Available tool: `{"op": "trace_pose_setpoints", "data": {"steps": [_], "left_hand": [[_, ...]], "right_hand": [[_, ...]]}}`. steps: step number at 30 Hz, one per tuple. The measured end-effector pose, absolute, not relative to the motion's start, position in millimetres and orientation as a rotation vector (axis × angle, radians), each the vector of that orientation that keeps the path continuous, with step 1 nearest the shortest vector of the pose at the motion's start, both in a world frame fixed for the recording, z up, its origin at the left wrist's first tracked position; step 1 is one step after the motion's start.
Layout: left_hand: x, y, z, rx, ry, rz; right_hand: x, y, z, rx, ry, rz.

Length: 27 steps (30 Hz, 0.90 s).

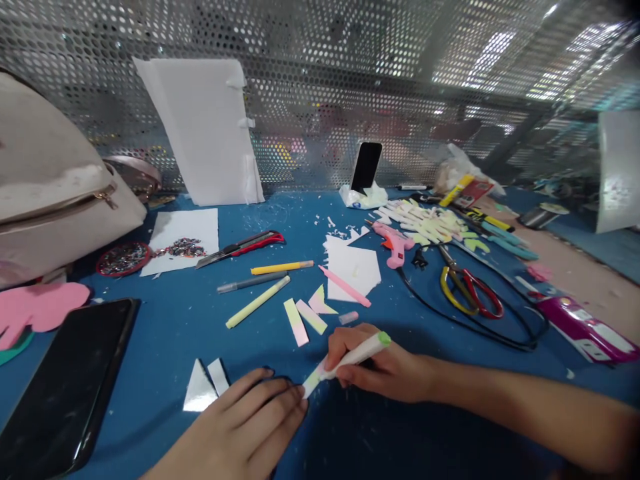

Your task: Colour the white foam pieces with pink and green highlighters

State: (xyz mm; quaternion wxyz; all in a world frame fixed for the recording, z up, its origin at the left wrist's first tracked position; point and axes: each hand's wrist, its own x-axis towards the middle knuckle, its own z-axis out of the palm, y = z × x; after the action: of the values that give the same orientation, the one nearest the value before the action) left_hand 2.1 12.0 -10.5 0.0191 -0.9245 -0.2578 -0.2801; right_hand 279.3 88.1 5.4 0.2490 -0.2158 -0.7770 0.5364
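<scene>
My right hand [373, 363] is closed around a white marker with a green end [365, 348]. Its tip meets a small paper strip [314, 380] tinted pale green and pink. My left hand [255, 413] lies flat, fingers stretched out, the fingertips resting on the strip's near end. Just beyond are more tinted strips [296, 321] and a notched piece [323, 300]. A clear cap [349, 317] lies by my right hand. Beside my left hand are a white triangle [199, 388] and a narrow white strip [218, 375].
Yellow [257, 301], orange [281, 267] and pink [345, 285] markers lie ahead, near a red utility knife [245, 246]. A pink glue gun [395, 243], scissors [470, 290] and cut strips [425, 220] are right. Left are a phone [65, 387] and a bag [60, 180].
</scene>
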Motion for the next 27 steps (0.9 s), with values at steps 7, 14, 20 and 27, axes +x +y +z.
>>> {"op": "trace_pose_setpoints", "data": {"steps": [7, 14, 20, 27], "left_hand": [[-2.9, 10.7, -15.6, -2.931, -0.802, -0.824], [-7.8, 7.9, 2.0, -3.077, -0.83, -0.554], [-9.5, 10.3, 13.0, -3.175, -0.826, -0.399], [-6.2, 10.8, -7.9, -3.066, -0.808, -0.722]], "right_hand": [[280.3, 85.2, 3.6, -0.53, -2.237, 1.213], [279.8, 84.0, 6.3, -0.523, -2.232, 1.164], [275.2, 85.8, 7.5, -0.524, -2.024, 1.514], [273.4, 91.4, 6.2, -0.648, -1.76, 1.796]]}}
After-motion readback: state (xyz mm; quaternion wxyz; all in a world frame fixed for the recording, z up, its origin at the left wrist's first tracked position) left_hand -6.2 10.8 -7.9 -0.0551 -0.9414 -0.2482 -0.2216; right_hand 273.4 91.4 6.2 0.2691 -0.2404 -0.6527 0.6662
